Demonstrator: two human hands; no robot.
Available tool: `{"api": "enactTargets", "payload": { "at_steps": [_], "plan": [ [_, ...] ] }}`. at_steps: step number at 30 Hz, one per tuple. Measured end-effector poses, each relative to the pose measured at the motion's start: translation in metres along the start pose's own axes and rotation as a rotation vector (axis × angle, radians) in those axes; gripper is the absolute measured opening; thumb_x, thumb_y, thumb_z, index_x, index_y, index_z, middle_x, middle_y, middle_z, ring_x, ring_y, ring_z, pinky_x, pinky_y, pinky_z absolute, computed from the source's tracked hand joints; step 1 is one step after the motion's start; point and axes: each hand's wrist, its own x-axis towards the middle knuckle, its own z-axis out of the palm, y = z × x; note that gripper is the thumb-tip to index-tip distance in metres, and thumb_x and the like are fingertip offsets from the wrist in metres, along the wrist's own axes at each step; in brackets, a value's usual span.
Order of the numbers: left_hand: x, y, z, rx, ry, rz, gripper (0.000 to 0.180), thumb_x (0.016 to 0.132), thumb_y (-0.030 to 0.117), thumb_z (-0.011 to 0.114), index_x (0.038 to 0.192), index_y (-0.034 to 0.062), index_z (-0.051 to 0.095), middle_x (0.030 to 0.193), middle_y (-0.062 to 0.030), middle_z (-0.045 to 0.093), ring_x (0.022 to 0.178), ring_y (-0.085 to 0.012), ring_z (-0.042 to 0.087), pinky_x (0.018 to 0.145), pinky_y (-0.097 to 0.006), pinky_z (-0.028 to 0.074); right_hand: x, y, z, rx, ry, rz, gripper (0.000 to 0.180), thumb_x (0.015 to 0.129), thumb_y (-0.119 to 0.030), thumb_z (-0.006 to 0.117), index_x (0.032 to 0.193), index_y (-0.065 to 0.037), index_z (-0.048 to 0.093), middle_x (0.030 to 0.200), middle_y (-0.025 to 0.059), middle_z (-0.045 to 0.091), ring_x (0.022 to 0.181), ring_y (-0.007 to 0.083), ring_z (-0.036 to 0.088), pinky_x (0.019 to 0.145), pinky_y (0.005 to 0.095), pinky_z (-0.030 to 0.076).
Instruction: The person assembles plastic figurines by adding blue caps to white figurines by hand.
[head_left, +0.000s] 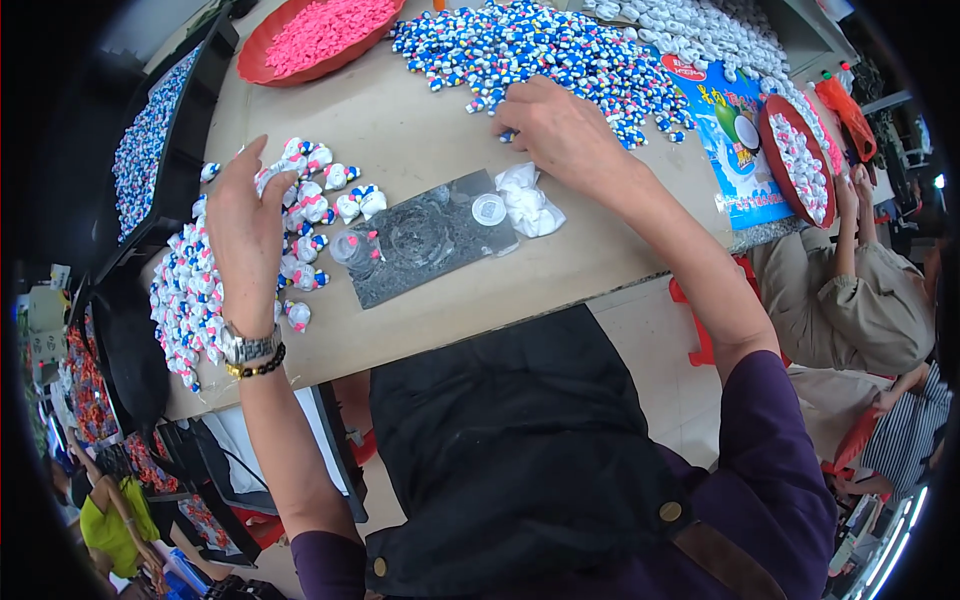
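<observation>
My left hand [243, 225] is over a heap of small white, pink and blue figures [188, 290], thumb and fingers apart, with nothing visible between them. My right hand [562, 128] reaches to the near edge of a wide spread of small blue-and-white pieces [455, 50]. Its fingers are curled together around a small blue-and-white piece at the fingertips. Between the hands lies a dark grey stone slab [395, 285] with a wet-looking patch. A small clear cup [347, 248] with pink bits stands at its left end, a round clear dish [488, 209] at its right.
A folded white cloth [532, 203] touches the slab's right end. At the back left stands a red bowl [262, 72] of pink pieces; a black tray [190, 120] holds more blue pieces. On the right are a blue printed sheet [735, 190] and a red dish [822, 205] near another person.
</observation>
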Motion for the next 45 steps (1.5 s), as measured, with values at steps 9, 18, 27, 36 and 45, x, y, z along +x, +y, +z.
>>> {"api": "enactTargets", "payload": {
  "at_steps": [9,18,27,36,45],
  "plan": [
    [-0.055,0.119,-0.04,-1.522,-0.288,-0.723,0.027,0.095,0.023,0.058,0.111,0.0006,0.062,0.083,-0.0007,0.062,0.049,0.0,0.041,0.037,-0.016,0.03,-0.029,-0.03,-0.035,1.049,0.01,0.278,0.01,0.084,-0.002,0.063,0.094,0.0,0.063,0.102,0.0066,0.066,0.096,0.0138,0.062,0.08,0.0291,0.051],
    [-0.08,0.156,-0.016,-1.973,-0.401,-0.9,0.028,0.098,0.031,0.053,0.092,0.0045,0.055,0.085,-0.0029,0.059,0.051,-0.0022,0.041,0.036,-0.018,0.033,-0.062,-0.089,-0.026,1.299,0.067,0.207,0.017,0.078,0.002,0.07,0.095,0.0,0.064,0.095,0.0102,0.066,0.092,0.0174,0.062,0.08,0.0289,0.051],
    [-0.09,0.156,-0.009,-1.898,-0.374,-0.941,0.027,0.098,0.032,0.055,0.093,0.0059,0.054,0.084,-0.0033,0.058,0.052,-0.003,0.042,0.036,-0.018,0.032,-0.059,-0.091,-0.031,0.583,0.284,-0.131,0.015,0.069,0.004,0.073,0.08,-0.004,0.068,0.078,0.0046,0.065,0.079,0.0207,0.06,0.068,0.0305,0.048],
    [-0.106,0.147,-0.029,-2.373,-0.376,-1.267,0.023,0.082,-0.003,0.053,0.104,0.0011,0.053,0.097,-0.0095,0.058,0.087,-0.0218,0.055,0.069,-0.034,0.045,-0.028,-0.05,-0.016,0.271,0.163,-0.219,0.012,0.068,0.004,0.07,0.077,-0.002,0.064,0.077,0.0068,0.062,0.077,0.025,0.058,0.067,0.0349,0.047],
    [-0.118,0.136,-0.018,-2.362,-0.391,-1.12,0.032,0.096,0.02,0.057,0.12,0.0001,0.053,0.104,-0.0105,0.061,0.075,-0.0161,0.053,0.061,-0.026,0.042,-0.03,-0.055,-0.019,0.148,0.053,-0.249,0.011,0.068,0.005,0.066,0.076,-0.002,0.061,0.074,0.0081,0.057,0.078,0.0271,0.055,0.067,0.0367,0.046]
  ]
}}
